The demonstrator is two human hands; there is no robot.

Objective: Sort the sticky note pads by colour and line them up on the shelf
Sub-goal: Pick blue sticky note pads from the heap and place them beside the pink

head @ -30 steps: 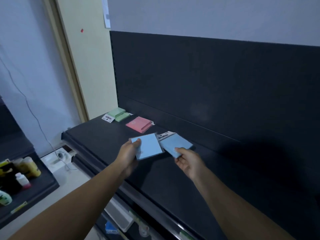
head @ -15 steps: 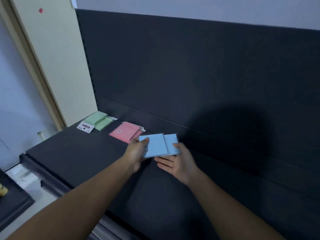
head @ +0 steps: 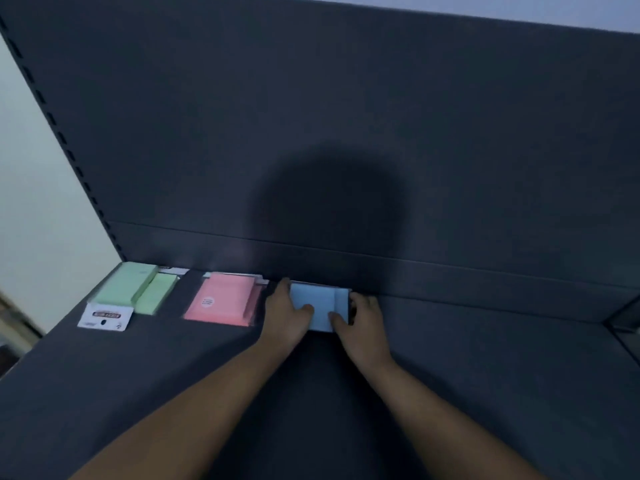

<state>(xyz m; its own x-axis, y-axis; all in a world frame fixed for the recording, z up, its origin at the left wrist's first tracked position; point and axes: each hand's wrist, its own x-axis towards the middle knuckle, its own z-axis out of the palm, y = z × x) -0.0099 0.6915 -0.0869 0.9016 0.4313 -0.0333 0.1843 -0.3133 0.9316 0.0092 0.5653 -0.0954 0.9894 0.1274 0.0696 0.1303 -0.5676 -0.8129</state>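
Blue pads (head: 320,308) flat on the dark shelf (head: 485,375) against the back panel (head: 346,133), clasped between left hand (head: 287,315) and right hand (head: 363,323), thumbs pressing on top. Beyond the left hand, pink pads (head: 223,301), then green pads (head: 133,289)

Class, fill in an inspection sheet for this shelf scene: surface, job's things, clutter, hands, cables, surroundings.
Surface: dark shelf, flat, backed by a dark panel.
Job's things: green pads at left, pink pads beside them, blue pads at right, all along the back.
Clutter: white label card in front of the green pads.
Hands: left hand and right hand flank the blue pads, fingers on them.
Cables: nothing seen.
Surroundings: pale wall at left.
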